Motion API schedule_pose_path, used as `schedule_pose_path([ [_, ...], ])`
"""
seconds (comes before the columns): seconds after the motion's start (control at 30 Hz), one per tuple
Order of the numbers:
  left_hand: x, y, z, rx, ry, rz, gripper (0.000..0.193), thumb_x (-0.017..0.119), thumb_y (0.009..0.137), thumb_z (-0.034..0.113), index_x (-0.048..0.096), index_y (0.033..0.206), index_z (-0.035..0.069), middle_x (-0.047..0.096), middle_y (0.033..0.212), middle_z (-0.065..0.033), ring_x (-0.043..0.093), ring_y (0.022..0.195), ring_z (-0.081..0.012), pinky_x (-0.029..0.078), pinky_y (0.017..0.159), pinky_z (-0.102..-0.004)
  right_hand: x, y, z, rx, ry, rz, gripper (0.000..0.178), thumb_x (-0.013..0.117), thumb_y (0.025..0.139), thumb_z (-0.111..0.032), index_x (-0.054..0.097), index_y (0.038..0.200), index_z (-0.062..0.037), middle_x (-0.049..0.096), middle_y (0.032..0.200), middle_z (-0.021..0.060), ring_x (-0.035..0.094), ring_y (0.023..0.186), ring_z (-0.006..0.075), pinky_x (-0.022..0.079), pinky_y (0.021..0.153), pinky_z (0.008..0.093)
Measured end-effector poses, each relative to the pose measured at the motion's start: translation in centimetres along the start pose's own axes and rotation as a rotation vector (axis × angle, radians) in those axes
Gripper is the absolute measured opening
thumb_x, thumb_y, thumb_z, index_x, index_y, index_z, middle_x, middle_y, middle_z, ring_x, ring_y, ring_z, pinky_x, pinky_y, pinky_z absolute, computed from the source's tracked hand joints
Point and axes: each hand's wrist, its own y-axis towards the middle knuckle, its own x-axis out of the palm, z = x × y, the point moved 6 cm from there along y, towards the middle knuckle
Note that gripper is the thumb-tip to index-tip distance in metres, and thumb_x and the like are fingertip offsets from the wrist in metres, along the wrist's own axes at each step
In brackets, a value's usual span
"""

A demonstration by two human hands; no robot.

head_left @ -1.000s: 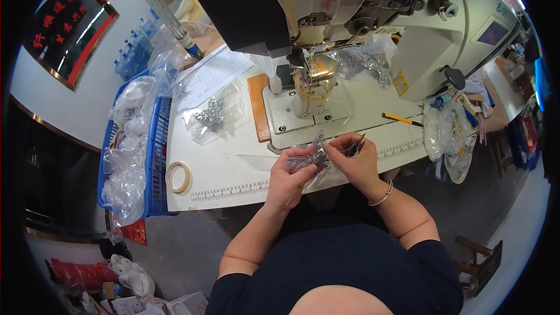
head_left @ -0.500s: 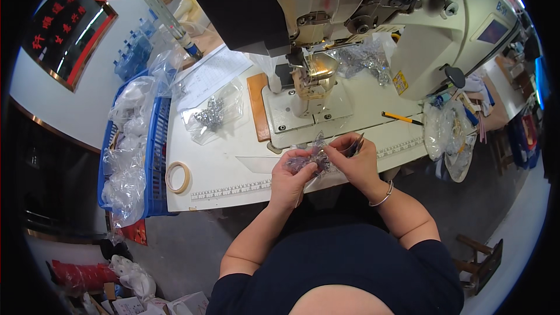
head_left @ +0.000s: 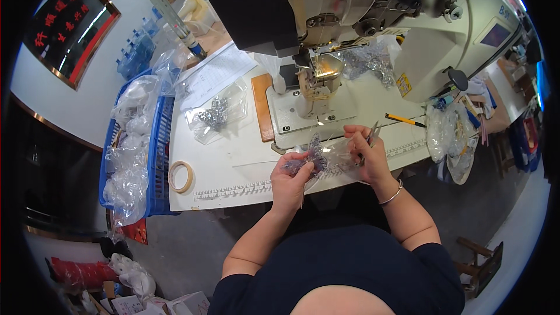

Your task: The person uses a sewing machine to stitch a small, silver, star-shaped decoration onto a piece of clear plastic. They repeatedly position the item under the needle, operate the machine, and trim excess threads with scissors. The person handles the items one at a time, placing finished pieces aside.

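On the left, the left hand [head_left: 290, 186] is where it was half a second ago, over the table's [head_left: 201, 166] front edge, thumb and fingers pinching a grey-purple sparkly piece [head_left: 316, 150]. One pointed, wing-like part of it stands clear of the fingers and aims up, toward the sewing machine [head_left: 308, 99]; the long axis seems to run from lower left to upper right, though the fingers hide too much to be certain. Clear film [head_left: 343, 153] lies to the right of the piece. Farther right, the right hand [head_left: 370, 153], whose fingertips met the piece before, is now apart from it, fingers curled around small metal snips [head_left: 374, 130] that point up and slightly right.
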Motion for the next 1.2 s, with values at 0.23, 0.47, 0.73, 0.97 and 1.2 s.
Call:
schedule_pose_path([
  [0.23, 0.5, -0.1, 0.3, 0.027, 0.001, 0.055, 0.021, 0.055, 0.083, -0.008, 0.047, 0.1, 0.001, 0.056, 0.106, -0.0144, 0.062, 0.087, -0.0194, 0.055, 0.075, -0.0312, 1.8, -1.7, 2.7, 0.075, -0.135, -0.196, 0.034, 0.07, 0.077, -0.009, 0.058, 0.106, 0.0005, 0.056, 0.076, -0.0017, 0.044, 0.058, 0.0036, 0.036, 0.051, 0.0174],
  [0.47, 0.4, -0.7, 0.8, 0.096, 0.12, 0.082, 0.021, 0.056, 0.083, -0.008, 0.047, 0.099, 0.001, 0.058, 0.105, -0.0149, 0.063, 0.083, -0.0176, 0.054, 0.075, -0.029, 0.2, -1.3, -1.5, -0.506, -0.431, 0.095, 0.043, 0.077, 0.068, -0.013, 0.059, 0.106, -0.0046, 0.053, 0.092, 0.0, 0.045, 0.071, 0.0034, 0.035, 0.051, 0.0158],
  [0.73, 0.7, -1.4, 0.1, 0.098, 0.209, 0.029, 0.019, 0.057, 0.084, -0.006, 0.047, 0.099, -0.001, 0.058, 0.111, -0.0171, 0.061, 0.089, -0.016, 0.052, 0.08, -0.0261, 3.0, -1.3, -2.1, -0.451, -0.853, -0.152, 0.055, 0.084, 0.058, -0.024, 0.062, 0.105, -0.0054, 0.054, 0.109, 0.0094, 0.056, 0.096, 0.0226, 0.048, 0.075, 0.0284],
  [0.97, 0.5, -1.5, 0.0, 0.086, 0.186, 0.045, 0.018, 0.057, 0.083, -0.006, 0.047, 0.098, -0.002, 0.058, 0.11, -0.0172, 0.061, 0.091, -0.017, 0.053, 0.08, -0.0265, 3.4, -1.2, -1.6, -0.332, -0.606, -0.209, 0.014, 0.075, 0.069, -0.007, 0.067, 0.08, -0.0033, 0.059, 0.082, 0.0041, 0.056, 0.079, 0.0129, 0.043, 0.07, 0.0253],
  [1.2, 0.8, -1.1, -0.2, 0.02, 0.15, 0.014, 0.02, 0.058, 0.082, -0.005, 0.047, 0.098, -0.001, 0.058, 0.107, -0.0148, 0.061, 0.09, -0.0184, 0.053, 0.08, -0.0283, 3.7, -1.5, -2.1, -0.329, -0.588, -0.199, 0.014, 0.074, 0.071, -0.008, 0.065, 0.078, -0.0001, 0.064, 0.074, 0.0049, 0.056, 0.067, 0.0102, 0.045, 0.065, 0.024],
])
